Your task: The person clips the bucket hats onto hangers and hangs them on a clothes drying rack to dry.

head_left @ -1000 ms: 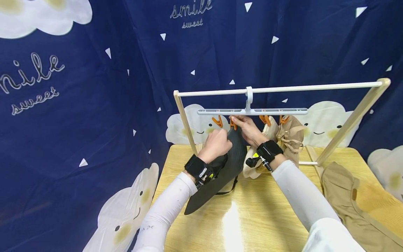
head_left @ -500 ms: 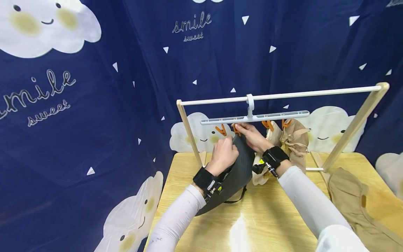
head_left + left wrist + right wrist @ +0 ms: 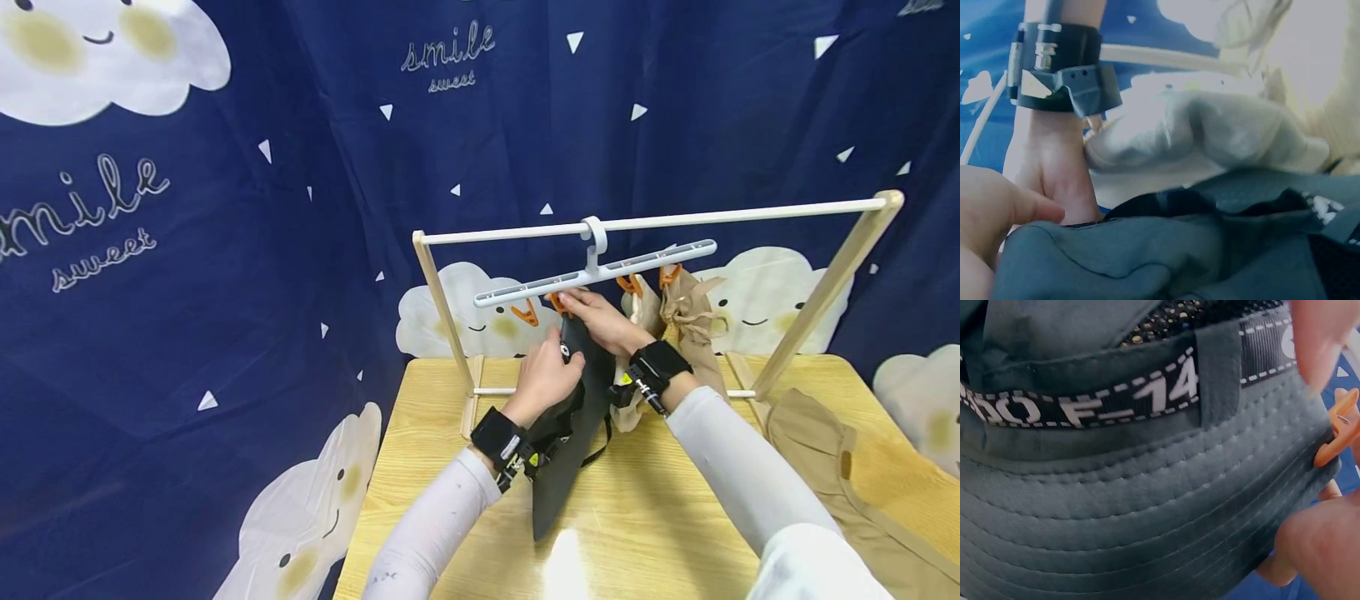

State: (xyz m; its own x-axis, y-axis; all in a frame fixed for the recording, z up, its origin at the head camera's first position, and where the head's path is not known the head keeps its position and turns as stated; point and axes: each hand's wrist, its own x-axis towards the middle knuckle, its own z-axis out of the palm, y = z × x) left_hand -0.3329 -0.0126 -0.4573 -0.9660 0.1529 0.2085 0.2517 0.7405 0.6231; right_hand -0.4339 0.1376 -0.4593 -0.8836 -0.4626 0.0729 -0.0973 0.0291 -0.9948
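Note:
A dark grey-green wide-brimmed hat [image 3: 570, 475] with a lettered band and mesh hangs below the white hanger [image 3: 517, 292]. My left hand [image 3: 547, 379] grips the hat near its band and upper brim. My right hand [image 3: 606, 325] is at the hat's top corner, its fingertips pinching an orange clothes clip [image 3: 558, 303] under the hanger. In the right wrist view, the orange clip [image 3: 1340, 428] sits at the brim's edge. My left hand [image 3: 991, 219] partly covers the hat's dark fabric [image 3: 1110, 256] in the left wrist view.
A cream bag [image 3: 642, 307] and a tan drawstring bag [image 3: 693, 333] hang from clips on the hanger's right half. Another orange clip [image 3: 527, 312] dangles at left. The hanger hooks on a white rod [image 3: 712, 217] of a wooden stand. Brown and mustard clothing [image 3: 817, 442] lies at right.
The hat has turned, its lower brim swinging right and seen more edge-on. The hanger has tilted, its right end rising and its left end lower. My left hand has moved slightly right and down.

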